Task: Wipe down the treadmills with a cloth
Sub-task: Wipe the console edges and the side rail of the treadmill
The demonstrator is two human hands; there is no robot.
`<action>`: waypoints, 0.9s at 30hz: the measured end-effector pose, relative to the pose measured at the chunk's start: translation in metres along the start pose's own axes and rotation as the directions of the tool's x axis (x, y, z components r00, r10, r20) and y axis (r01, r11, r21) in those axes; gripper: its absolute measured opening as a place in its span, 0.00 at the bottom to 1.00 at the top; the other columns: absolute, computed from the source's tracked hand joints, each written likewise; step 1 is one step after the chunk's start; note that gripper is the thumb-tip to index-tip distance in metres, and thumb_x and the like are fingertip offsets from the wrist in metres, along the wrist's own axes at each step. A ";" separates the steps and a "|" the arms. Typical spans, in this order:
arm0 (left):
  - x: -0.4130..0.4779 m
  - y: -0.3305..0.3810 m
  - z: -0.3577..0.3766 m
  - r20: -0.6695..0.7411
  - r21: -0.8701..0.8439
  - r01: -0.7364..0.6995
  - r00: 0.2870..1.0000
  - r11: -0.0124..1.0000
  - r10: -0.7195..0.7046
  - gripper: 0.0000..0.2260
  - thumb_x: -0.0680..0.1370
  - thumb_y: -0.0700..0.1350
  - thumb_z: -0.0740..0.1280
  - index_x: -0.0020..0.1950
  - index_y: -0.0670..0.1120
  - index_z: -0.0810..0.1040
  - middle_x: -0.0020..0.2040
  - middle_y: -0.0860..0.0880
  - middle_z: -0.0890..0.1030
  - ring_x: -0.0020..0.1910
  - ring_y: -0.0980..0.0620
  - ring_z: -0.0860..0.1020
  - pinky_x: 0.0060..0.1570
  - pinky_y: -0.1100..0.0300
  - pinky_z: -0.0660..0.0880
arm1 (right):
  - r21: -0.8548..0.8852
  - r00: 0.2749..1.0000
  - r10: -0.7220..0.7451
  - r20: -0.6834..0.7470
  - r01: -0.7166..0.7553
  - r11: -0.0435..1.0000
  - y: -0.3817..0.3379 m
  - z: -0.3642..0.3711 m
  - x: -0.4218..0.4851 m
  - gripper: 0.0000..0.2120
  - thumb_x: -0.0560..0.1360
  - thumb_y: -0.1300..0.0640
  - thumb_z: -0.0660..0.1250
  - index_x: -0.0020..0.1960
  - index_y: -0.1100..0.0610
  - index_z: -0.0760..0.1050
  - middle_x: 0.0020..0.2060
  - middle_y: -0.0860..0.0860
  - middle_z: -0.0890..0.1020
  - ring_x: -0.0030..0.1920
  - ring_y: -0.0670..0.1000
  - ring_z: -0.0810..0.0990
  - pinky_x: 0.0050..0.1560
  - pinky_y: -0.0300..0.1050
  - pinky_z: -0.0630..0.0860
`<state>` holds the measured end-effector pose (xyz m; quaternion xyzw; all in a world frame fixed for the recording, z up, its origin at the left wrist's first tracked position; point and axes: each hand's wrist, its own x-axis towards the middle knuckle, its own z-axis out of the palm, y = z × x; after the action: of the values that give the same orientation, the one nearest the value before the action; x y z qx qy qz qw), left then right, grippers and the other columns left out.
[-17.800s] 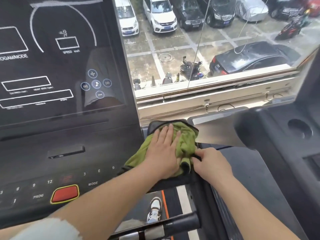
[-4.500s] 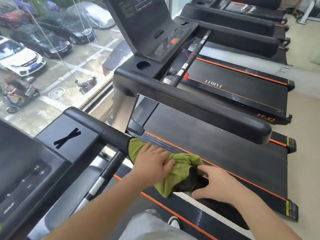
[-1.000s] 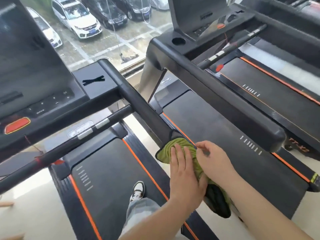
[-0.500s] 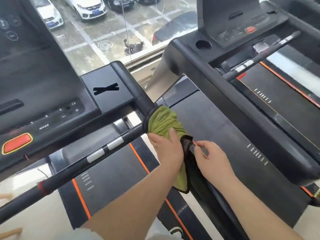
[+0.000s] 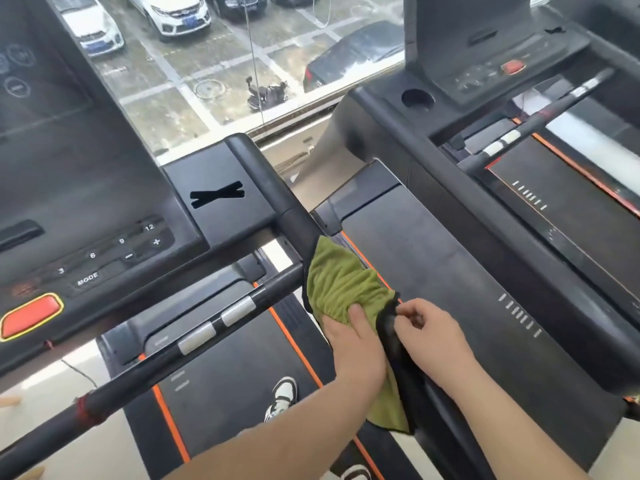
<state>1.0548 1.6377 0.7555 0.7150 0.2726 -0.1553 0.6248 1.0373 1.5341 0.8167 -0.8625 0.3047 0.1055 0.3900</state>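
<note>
**Cloth wrapped over the side rail**

The near treadmill has its right handrail sloping back toward the person. The green cloth is draped over the rail just below the console corner. Soft, light and limp, it will likely bunch or slide unless clamped against the rail. The left hand curls around cloth and rail together. The right hand pinches the dark hem with bent fingers, a sensible anchor.

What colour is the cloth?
The cloth is green with a dark edge; head view.

A gym: treadmills stand side by side along a window overlooking parked cars.
</note>
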 end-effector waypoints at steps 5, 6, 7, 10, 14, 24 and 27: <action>0.035 0.029 -0.002 -0.105 -0.159 0.165 0.977 0.973 -0.183 0.27 0.87 0.59 0.47 0.79 0.46 0.65 0.72 0.45 0.73 0.70 0.42 0.72 0.69 0.53 0.63 | 0.072 0.999 0.030 0.016 -0.031 0.997 -0.001 -0.003 -0.015 0.06 0.80 0.44 0.66 0.55 0.43 0.78 0.46 0.39 0.85 0.52 0.39 0.81 0.51 0.40 0.74; 0.037 0.033 -0.003 -0.103 -0.184 0.198 0.970 0.963 -0.219 0.27 0.87 0.60 0.46 0.78 0.46 0.66 0.70 0.45 0.74 0.65 0.42 0.73 0.66 0.53 0.64 | 0.087 0.999 0.020 0.034 -0.023 0.996 0.000 -0.005 -0.020 0.05 0.81 0.46 0.66 0.55 0.43 0.78 0.47 0.38 0.84 0.51 0.38 0.80 0.49 0.36 0.73; 0.039 0.030 -0.002 -0.095 -0.208 0.212 0.967 0.955 -0.236 0.28 0.86 0.61 0.46 0.77 0.46 0.67 0.69 0.45 0.75 0.61 0.43 0.73 0.64 0.53 0.64 | 0.086 0.999 0.008 0.046 -0.012 0.996 0.002 -0.006 -0.023 0.04 0.82 0.47 0.65 0.55 0.43 0.78 0.48 0.37 0.83 0.52 0.38 0.80 0.48 0.34 0.72; 0.012 0.005 0.001 -0.046 -0.108 0.199 0.978 0.974 -0.205 0.29 0.85 0.63 0.47 0.77 0.47 0.67 0.65 0.48 0.76 0.61 0.44 0.74 0.62 0.56 0.65 | 0.014 0.999 -0.037 0.033 0.037 0.999 0.011 -0.006 -0.027 0.04 0.83 0.52 0.65 0.54 0.45 0.78 0.48 0.37 0.82 0.50 0.39 0.79 0.48 0.32 0.70; -0.068 -0.045 0.007 0.066 0.081 0.129 0.989 0.988 -0.134 0.39 0.77 0.74 0.51 0.68 0.42 0.69 0.59 0.45 0.79 0.62 0.39 0.78 0.61 0.51 0.73 | -0.058 0.996 -0.075 -0.053 0.072 0.996 0.021 -0.004 -0.027 0.13 0.81 0.58 0.66 0.38 0.56 0.77 0.33 0.47 0.80 0.38 0.50 0.76 0.39 0.41 0.66; 0.028 0.042 -0.014 -0.050 0.008 0.213 0.976 0.977 -0.212 0.39 0.83 0.69 0.46 0.81 0.41 0.62 0.76 0.42 0.71 0.72 0.39 0.71 0.70 0.49 0.65 | 0.062 0.996 0.067 -0.053 -0.064 0.996 0.045 -0.031 -0.057 0.12 0.81 0.53 0.64 0.42 0.55 0.81 0.37 0.48 0.82 0.40 0.48 0.78 0.43 0.42 0.73; 0.029 0.037 -0.010 -0.065 -0.011 0.235 0.970 0.972 -0.235 0.40 0.81 0.72 0.44 0.80 0.44 0.65 0.74 0.42 0.73 0.70 0.38 0.73 0.71 0.46 0.66 | 0.053 0.994 0.091 -0.060 -0.088 0.995 0.064 -0.033 -0.070 0.12 0.82 0.52 0.65 0.42 0.52 0.81 0.38 0.45 0.83 0.43 0.47 0.80 0.45 0.43 0.73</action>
<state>1.0984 1.6509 0.7708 0.6816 0.3761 -0.2041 0.5936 0.9409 1.5079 0.8291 -0.8409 0.3574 0.0882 0.3966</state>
